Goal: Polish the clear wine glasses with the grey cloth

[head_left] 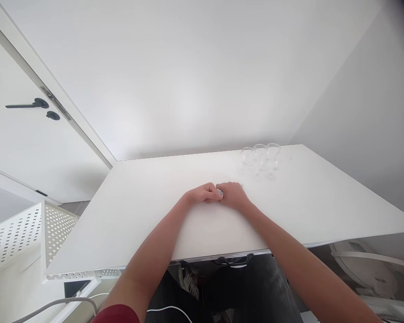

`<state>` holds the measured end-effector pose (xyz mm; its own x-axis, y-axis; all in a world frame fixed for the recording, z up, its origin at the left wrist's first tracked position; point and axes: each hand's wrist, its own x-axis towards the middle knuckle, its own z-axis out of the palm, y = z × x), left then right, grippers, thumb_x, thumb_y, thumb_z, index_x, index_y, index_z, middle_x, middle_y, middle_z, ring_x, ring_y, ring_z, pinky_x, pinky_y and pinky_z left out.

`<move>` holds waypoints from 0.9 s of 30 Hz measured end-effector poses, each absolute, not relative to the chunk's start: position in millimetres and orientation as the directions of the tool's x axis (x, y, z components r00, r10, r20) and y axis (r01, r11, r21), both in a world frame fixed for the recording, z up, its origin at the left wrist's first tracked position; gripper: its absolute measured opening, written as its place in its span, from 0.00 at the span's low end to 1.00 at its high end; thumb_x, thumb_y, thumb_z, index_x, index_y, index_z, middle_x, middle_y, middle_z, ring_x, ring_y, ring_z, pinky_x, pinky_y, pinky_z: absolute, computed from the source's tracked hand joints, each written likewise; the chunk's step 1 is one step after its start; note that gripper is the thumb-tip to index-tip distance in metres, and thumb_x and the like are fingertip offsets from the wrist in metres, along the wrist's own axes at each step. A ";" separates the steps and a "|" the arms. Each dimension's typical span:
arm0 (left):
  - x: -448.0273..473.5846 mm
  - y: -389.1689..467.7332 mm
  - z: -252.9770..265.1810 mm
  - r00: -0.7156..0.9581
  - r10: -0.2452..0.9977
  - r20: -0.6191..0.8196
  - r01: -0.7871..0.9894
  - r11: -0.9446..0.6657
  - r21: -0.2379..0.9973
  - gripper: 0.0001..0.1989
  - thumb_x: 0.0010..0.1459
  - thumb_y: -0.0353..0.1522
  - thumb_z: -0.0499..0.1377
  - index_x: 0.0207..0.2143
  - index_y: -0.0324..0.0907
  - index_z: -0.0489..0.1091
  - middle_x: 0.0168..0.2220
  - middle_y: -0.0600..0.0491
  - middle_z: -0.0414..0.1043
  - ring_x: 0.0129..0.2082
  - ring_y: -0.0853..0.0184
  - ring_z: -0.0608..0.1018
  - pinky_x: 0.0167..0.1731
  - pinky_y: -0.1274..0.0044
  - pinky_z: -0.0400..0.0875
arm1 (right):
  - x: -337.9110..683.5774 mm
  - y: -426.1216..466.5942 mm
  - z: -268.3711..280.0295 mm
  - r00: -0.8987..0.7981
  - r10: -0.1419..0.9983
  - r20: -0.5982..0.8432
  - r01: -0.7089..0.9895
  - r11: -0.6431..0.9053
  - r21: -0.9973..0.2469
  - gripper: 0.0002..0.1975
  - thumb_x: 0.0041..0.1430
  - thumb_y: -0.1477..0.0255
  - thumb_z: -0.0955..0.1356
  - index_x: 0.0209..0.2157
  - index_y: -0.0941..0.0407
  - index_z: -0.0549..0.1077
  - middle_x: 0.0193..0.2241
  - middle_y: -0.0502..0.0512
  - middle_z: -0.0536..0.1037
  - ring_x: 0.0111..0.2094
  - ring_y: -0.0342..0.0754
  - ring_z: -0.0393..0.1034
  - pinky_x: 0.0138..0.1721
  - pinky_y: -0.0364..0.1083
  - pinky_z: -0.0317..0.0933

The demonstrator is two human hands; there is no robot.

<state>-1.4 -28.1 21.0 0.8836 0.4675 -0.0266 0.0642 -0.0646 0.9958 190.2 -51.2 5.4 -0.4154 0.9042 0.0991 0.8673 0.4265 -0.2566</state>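
A small pale object is showing between two hands above the middle of a white table, most of it being hidden, its nature too small to tell; the left hand is pinching it, thumb lying along its near side; the right hand is sitting against its other side with fingers folded inward, its fingertips hiding from view, so whether they are gripping it one cannot tell; so little of the object is showing that a slip of the left thumb could be sending it onto the tabletop, perhaps rolling if it is round; beyond the right hand, a cluster of clear glasses, at least three, is standing near the table's far edge, and a careless outward swing of that hand could be toppling one, their transparency making them easy to misjudge; below the near edge, a white cable is looping across dark trousers, where a shifting leg could be snagging it.
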 end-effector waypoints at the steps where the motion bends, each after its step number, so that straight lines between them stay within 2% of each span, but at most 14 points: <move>1: -1.5 -27.9 21.1 0.885 0.464 -0.026 0.061 -0.062 0.996 0.34 0.60 0.48 0.63 0.15 0.43 0.47 0.18 0.58 0.42 0.22 0.72 0.48 0.23 0.71 0.45 | 190.3 -51.1 5.1 -0.417 0.903 0.101 0.867 0.429 -0.253 0.09 0.50 0.69 0.66 0.24 0.54 0.59 0.19 0.47 0.68 0.21 0.43 0.51 0.27 0.47 0.39; 10: -0.8 -28.9 22.2 0.886 0.463 -0.026 0.058 -0.055 0.997 0.33 0.61 0.46 0.63 0.14 0.42 0.48 0.18 0.58 0.43 0.22 0.72 0.48 0.24 0.71 0.45 | 190.3 -51.4 5.7 -0.421 0.900 0.113 0.867 0.436 -0.241 0.09 0.50 0.68 0.65 0.24 0.54 0.58 0.19 0.47 0.66 0.21 0.43 0.49 0.28 0.47 0.38; 19: -0.6 -28.1 20.7 0.883 0.470 -0.012 0.050 -0.068 0.996 0.32 0.61 0.44 0.62 0.15 0.42 0.46 0.19 0.58 0.41 0.23 0.72 0.47 0.26 0.70 0.43 | 191.5 -48.3 1.7 -0.415 0.902 0.115 0.869 0.431 -0.242 0.10 0.50 0.69 0.66 0.24 0.54 0.57 0.19 0.47 0.65 0.21 0.43 0.50 0.28 0.46 0.38; 27: -0.8 -28.5 22.4 0.881 0.473 -0.030 0.071 -0.071 0.995 0.32 0.60 0.46 0.63 0.15 0.43 0.48 0.20 0.58 0.42 0.23 0.71 0.48 0.26 0.71 0.45 | 191.7 -48.9 5.6 -0.417 0.905 0.083 0.877 0.424 -0.226 0.08 0.51 0.69 0.65 0.25 0.54 0.60 0.20 0.47 0.67 0.22 0.43 0.54 0.28 0.46 0.40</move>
<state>-0.8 -28.5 22.4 0.8805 0.4731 -0.0296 0.0714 -0.0707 0.9949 191.7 -48.9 5.6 -0.4167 0.9052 0.0832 0.8767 0.4244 -0.2263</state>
